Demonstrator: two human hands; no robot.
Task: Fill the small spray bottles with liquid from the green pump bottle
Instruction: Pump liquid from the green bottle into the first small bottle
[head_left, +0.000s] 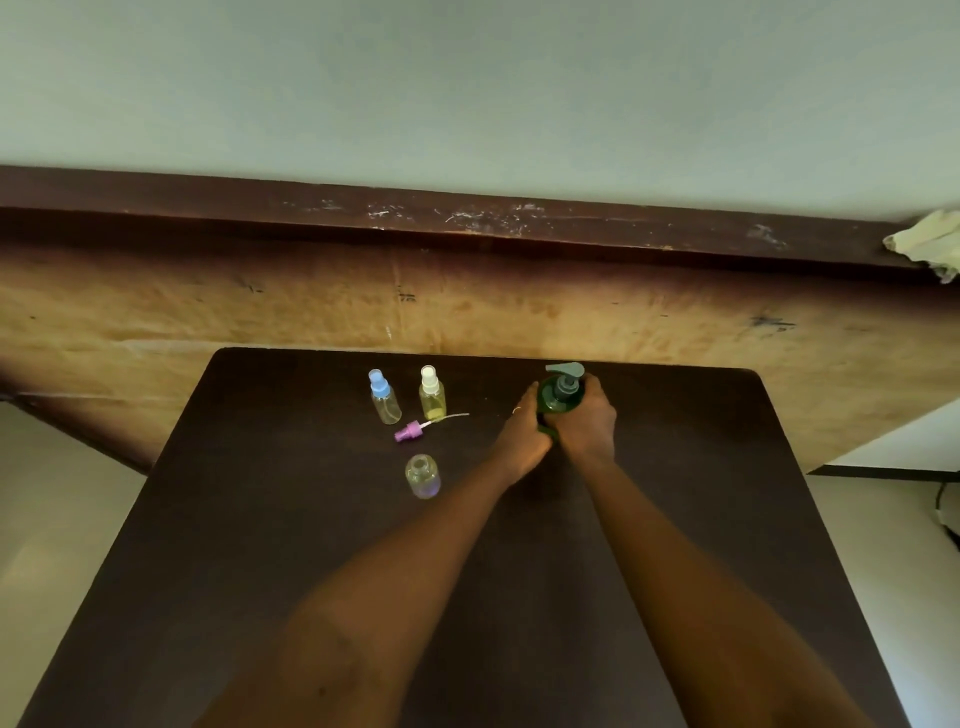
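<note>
The green pump bottle (557, 396) stands upright near the far edge of the dark table (260, 545). My left hand (524, 434) grips its left side and my right hand (587, 423) wraps around its right side; most of its body is hidden by them. To the left stand a blue-capped spray bottle (384, 397) and a white-capped spray bottle (432, 393) holding yellowish liquid. Nearer to me stands an open clear bottle (423, 475) with no cap. Its purple spray head (413, 430), with the thin tube attached, lies on the table between them.
A worn wooden panel (467, 306) with a dark rail rises just behind the table's far edge. A crumpled pale cloth (930, 244) sits on the rail at the far right. Pale floor shows on both sides of the table.
</note>
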